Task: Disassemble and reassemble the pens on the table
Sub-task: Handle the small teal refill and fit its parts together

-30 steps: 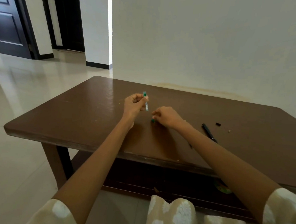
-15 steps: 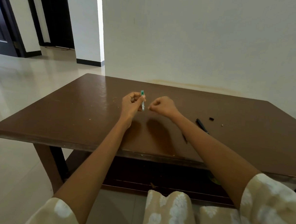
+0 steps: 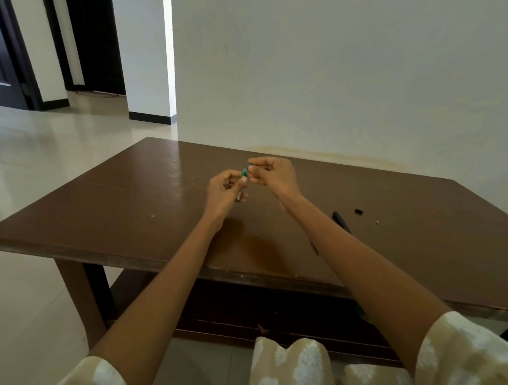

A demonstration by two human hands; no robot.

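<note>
The step in hand appears to be reassembly of the green pen [image 3: 243,176]: a small green part is being brought to the upper end of the barrel. Whether the part is a cap or an end plug cannot be told at this size.

The left hand [image 3: 225,192] is curled closed around the lower part of the green pen and holds it nearly upright above the table [image 3: 101,211], with the clear lower end showing just below the fingers. The right hand [image 3: 273,175] sits just right of and slightly beyond the left hand. Its thumb and forefinger are pressed together in a pinch at the green top of the pen; the other fingers are loosely curled. The 2 hands are almost touching at the pen tip.

The next move calls for lining up the green part with the barrel axis and pressing or twisting it home while the left hand keeps the barrel from rotating. Which action the joint needs cannot be told.

A black pen [image 3: 341,221] lies on the table to the right, partly hidden by the right forearm. A small black part [image 3: 358,212] and a tiny pale piece [image 3: 377,222] lie just beyond it, well apart from both hands. These suggest that 1 more pen remains in pieces.
</note>
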